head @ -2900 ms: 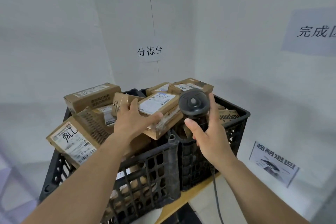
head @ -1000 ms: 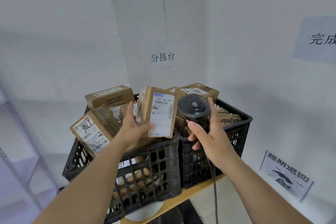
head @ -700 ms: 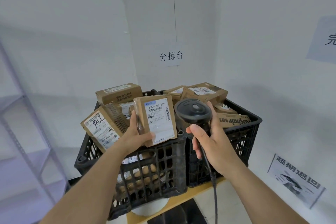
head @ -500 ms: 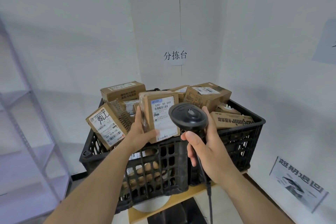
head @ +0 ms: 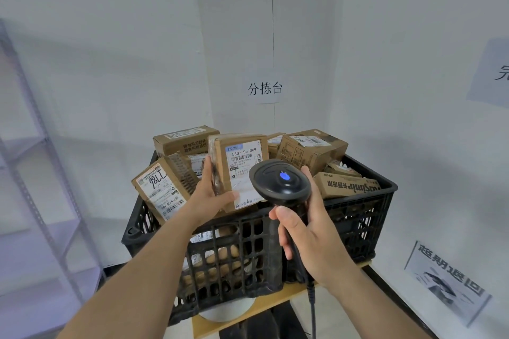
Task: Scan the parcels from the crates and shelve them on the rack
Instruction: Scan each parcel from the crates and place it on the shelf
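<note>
The right hand (head: 311, 234) is nearest, its fingers wrapped round the dark handle of a black scanner (head: 281, 183), thumb across the front of the handle. The handle runs up and away from the wrist, a cable (head: 312, 308) drops from its lower end, and the rounded head sits above the fist with a blue light glowing on its back; the head faces away from the camera, toward the parcel just beyond and to the left of it. The left hand (head: 212, 195) grasps that parcel (head: 239, 170), a brown cardboard box, with the thumb under its lower edge and the fingers up its left side. The box stands on end, long axis roughly upright, its white label facing the camera and reading 530-D5 069; the scanner head overlaps its lower right corner. Beneath and behind both hands stand two black crates (head: 248, 250) side by side on a wooden board (head: 275, 308), heaped with more boxes (head: 162, 190). Left of the left arm, a grey metal rack (head: 41, 146) rises along the wall. Beyond the crates, a paper sign (head: 265, 88) hangs in the wall corner.
</note>
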Available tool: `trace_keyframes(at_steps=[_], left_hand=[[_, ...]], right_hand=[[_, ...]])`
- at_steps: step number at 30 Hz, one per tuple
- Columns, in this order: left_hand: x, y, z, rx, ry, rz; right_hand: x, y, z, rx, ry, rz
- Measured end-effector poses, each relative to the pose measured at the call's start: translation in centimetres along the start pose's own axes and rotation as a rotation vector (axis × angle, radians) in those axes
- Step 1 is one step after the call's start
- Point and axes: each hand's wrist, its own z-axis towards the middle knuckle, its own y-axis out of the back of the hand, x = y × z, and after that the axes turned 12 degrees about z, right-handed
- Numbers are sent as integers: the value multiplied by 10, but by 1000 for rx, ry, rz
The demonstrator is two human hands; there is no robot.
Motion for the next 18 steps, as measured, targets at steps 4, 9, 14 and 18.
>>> trace_keyframes(at_steps=[4, 9, 14, 18], left_hand=[[-4, 1, -3, 4, -13, -11], [-13, 9, -4, -11, -16, -77], [-37, 9, -6, 47, -32, -162], [-64, -6, -11, 104, -77, -215]], right_hand=[[3, 1, -3, -27, 12, -29], [16, 10, -1, -135, 60, -162], [34, 26, 7, -313, 118, -296], [54, 39, 9, -392, 185, -376]])
